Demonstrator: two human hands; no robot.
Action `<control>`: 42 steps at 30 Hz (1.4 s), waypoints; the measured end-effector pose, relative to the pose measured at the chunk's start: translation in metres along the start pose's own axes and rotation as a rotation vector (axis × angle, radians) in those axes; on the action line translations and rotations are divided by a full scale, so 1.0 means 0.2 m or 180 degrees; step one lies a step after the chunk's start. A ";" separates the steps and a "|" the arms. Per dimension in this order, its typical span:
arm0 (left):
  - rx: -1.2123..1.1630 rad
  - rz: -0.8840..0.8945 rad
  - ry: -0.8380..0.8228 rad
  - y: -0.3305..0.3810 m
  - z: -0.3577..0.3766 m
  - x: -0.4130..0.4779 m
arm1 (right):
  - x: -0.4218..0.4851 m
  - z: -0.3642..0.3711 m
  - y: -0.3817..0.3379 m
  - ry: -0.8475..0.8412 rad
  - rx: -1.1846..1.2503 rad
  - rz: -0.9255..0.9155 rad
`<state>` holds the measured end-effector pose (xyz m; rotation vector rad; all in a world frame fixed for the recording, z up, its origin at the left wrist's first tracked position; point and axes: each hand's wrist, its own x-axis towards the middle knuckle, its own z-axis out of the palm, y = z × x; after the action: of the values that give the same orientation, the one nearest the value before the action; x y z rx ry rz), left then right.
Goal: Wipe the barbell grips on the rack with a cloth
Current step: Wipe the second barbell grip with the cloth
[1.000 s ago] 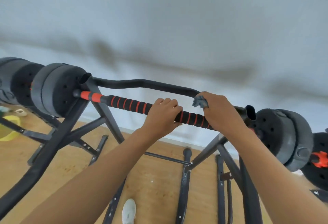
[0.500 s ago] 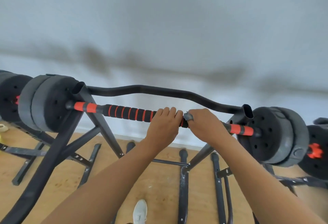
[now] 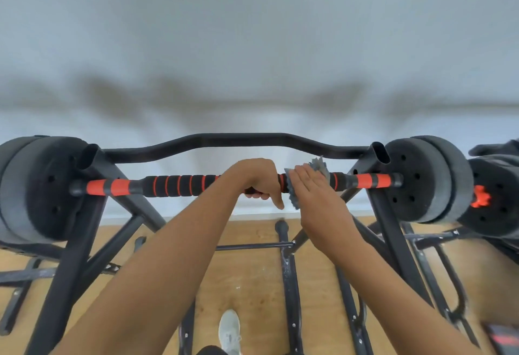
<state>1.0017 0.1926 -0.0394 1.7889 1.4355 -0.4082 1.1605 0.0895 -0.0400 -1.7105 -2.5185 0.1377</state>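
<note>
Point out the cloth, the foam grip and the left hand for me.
cloth (image 3: 320, 164): head view, frayed grey edge above the fingers.
foam grip (image 3: 182, 185): head view, black ribbed section left of the hands.
left hand (image 3: 254, 176): head view, back of the hand over the bar.

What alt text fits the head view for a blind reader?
The right hand presses a grey cloth flat against the barbell grip while the left hand grips the bar beside it. The barbell sits on a black rack over a wooden floor.
</note>
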 end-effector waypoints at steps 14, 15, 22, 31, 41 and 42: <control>0.1669 0.0383 0.2991 -0.02 0.33 0.01 | 0.08 0.11 -0.03 0.0359 0.0172 0.0298; 0.1657 0.0348 0.2857 -0.01 0.31 0.01 | 0.09 0.12 -0.03 0.0395 0.0239 0.0358; 0.0577 -0.0021 0.1028 0.04 0.08 0.04 | 0.10 0.09 0.01 0.0461 0.0489 0.0294; 0.0259 0.0348 0.0976 0.03 0.06 0.00 | -0.08 0.03 0.01 0.0130 0.0725 0.0319; 0.1759 0.0318 0.2806 -0.02 0.29 -0.03 | -0.02 0.05 -0.05 0.0451 0.0862 0.0569; 0.1785 0.0306 0.2727 -0.01 0.27 -0.03 | -0.01 0.07 -0.05 0.0512 0.0891 0.0596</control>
<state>1.0093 0.1486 -0.0703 2.6716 1.9050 0.0499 1.1498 0.0824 -0.0529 -1.7597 -2.1096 0.3346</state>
